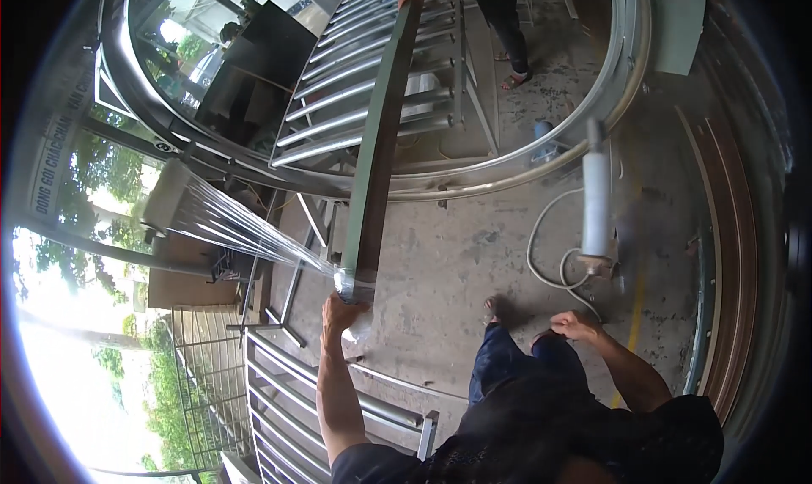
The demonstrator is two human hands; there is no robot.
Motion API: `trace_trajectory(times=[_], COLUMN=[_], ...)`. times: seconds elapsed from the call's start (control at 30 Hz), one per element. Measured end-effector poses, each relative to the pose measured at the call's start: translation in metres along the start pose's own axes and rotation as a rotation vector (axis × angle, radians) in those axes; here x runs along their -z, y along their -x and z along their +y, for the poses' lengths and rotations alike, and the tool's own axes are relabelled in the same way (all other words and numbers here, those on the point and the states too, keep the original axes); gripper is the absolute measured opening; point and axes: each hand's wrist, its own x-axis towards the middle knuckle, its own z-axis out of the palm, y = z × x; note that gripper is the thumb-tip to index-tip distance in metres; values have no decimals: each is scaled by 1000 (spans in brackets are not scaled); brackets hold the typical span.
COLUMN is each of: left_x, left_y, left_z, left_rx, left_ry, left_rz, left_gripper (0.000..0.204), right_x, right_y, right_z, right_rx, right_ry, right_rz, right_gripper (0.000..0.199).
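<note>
My left hand is closed around the near end of a long green and brown bar. Clear stretch film is bunched on that end and fans out, taut, from a film roll at the left. The bar runs away from me through a big metal ring. My right hand hangs in front of my thigh with its fingers curled in, and nothing shows in it. A second film roll, white and upright, sits at the ring's right side, slightly blurred.
Beyond the ring, the bar lies over a roller rack; a person there has a hand on its far end. Another roller rack stands at my left. A pale hose loops at the right, near brown strips.
</note>
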Motion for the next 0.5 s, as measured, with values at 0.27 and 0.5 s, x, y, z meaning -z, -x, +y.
trace_trajectory(times=[0.27, 0.5], left_x=[-4, -4], left_y=[18, 22], left_z=[-5, 18], left_rx=[7, -51], left_ry=[63, 62], left_rz=[12, -48], left_gripper=[62, 72], right_x=[8, -10], right_y=[121, 156], right_z=[104, 93], right_rx=[-672, -831], right_ry=[-6, -145], right_rz=[71, 124], right_gripper=[25, 35])
